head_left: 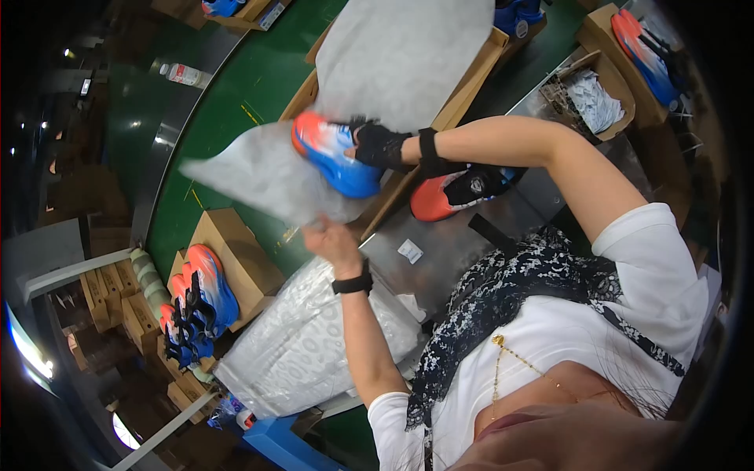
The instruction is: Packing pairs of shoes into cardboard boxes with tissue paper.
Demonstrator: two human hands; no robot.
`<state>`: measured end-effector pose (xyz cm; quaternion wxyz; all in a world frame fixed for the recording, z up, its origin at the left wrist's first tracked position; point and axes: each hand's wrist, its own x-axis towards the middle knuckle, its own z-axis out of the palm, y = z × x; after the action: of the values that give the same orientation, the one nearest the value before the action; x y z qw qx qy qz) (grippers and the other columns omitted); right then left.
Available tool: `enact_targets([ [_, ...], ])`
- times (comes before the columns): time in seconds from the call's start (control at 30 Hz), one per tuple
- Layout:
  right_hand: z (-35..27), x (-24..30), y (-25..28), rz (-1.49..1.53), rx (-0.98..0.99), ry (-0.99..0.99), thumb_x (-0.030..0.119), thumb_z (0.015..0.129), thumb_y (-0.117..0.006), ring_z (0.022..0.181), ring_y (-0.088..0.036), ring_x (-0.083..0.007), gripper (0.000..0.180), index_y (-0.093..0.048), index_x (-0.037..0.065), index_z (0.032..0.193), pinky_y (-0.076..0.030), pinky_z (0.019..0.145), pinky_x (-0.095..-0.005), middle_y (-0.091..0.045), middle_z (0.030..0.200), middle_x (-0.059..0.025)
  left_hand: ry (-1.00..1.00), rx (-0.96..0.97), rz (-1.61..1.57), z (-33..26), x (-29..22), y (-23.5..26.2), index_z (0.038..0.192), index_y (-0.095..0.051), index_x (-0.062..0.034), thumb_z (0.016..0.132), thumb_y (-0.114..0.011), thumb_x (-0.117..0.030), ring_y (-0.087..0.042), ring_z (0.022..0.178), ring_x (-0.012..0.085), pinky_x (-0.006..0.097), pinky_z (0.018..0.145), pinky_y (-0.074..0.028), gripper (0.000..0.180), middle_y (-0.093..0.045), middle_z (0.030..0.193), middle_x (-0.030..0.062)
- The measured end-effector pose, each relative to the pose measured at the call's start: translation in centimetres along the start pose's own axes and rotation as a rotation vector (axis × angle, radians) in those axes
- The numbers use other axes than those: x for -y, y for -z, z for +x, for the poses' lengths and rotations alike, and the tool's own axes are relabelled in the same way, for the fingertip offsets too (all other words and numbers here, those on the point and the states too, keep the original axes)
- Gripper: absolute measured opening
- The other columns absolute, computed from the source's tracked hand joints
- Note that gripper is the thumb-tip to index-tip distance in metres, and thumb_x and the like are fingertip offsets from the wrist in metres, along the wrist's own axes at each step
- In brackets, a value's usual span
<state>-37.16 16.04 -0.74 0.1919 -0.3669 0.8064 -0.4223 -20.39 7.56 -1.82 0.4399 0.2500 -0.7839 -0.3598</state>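
Note:
My right hand (378, 147), in a black fingerless glove, grips an orange, white and blue sports shoe (345, 174) over the near-left side of an open cardboard shoebox (469, 78). White tissue paper (404, 55) lines the box, and a loose flap of tissue (259, 173) spreads left beneath the shoe. My left hand (334, 245), with a black wristband, has its fingers closed at the flap's near edge; motion smears the fingertips. Below my right forearm, a second shoe (434, 198), orange with a black upper, lies on the metal worktop.
A green conveyor belt (228, 102) runs beyond the worktop (377, 255). Several similar shoes (208, 286) stand at the left by a cardboard box (239, 263). Wrapped white sheets (306, 337) lie near my left forearm. Another shoe (648, 59) and a carton of crumpled paper (594, 102) are at the right.

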Motion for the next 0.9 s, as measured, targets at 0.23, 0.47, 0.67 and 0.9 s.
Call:
enact_targets([
  [0.23,-4.2,2.3,4.6,-0.292,0.601,0.230,0.021,0.068,-0.056,0.084,-0.055,-0.0293,0.035,-0.052,0.001,0.096,-0.043,0.071,-0.0348,-0.057,0.090,-0.0162,-0.130,0.648,0.136,3.3,-2.3,-6.0,0.126,-0.030,-0.0007,0.082,-0.045,-0.038,-0.027,0.120,0.0363,0.042,0.097,-0.021,0.060,-0.030,0.129,0.0221],
  [0.47,-15.3,-3.2,9.5,-0.611,0.590,0.261,0.024,0.057,-0.070,0.108,-0.041,-0.0287,0.074,-0.035,0.013,0.121,-0.037,0.080,-0.0449,-0.041,0.117,-0.0141,-0.306,0.895,0.730,3.7,0.3,-9.2,0.113,-0.050,-0.0158,0.075,-0.049,-0.047,-0.034,0.116,0.0320,0.066,0.088,-0.015,0.049,-0.041,0.122,0.0144],
  [0.67,-16.3,-4.8,9.3,-0.540,0.311,0.312,0.012,0.055,-0.066,0.102,-0.045,-0.0307,0.077,-0.032,0.014,0.125,-0.038,0.079,-0.0412,-0.044,0.111,-0.0173,0.027,1.190,1.062,6.3,-1.2,-7.4,0.114,-0.050,-0.0151,0.060,-0.063,-0.050,-0.034,0.114,0.0329,0.063,0.088,-0.019,0.065,-0.034,0.123,0.0195],
  [0.9,-13.2,0.3,12.3,-0.234,0.248,0.604,0.014,0.056,-0.064,0.095,-0.051,-0.0251,0.069,-0.037,0.011,0.120,-0.037,0.081,-0.0347,-0.051,0.100,-0.0124,-0.198,1.022,0.104,0.5,-10.7,-1.3,0.116,-0.039,0.0021,0.057,-0.074,-0.030,-0.041,0.107,0.0354,0.039,0.090,-0.033,0.075,-0.045,0.114,0.0187],
])
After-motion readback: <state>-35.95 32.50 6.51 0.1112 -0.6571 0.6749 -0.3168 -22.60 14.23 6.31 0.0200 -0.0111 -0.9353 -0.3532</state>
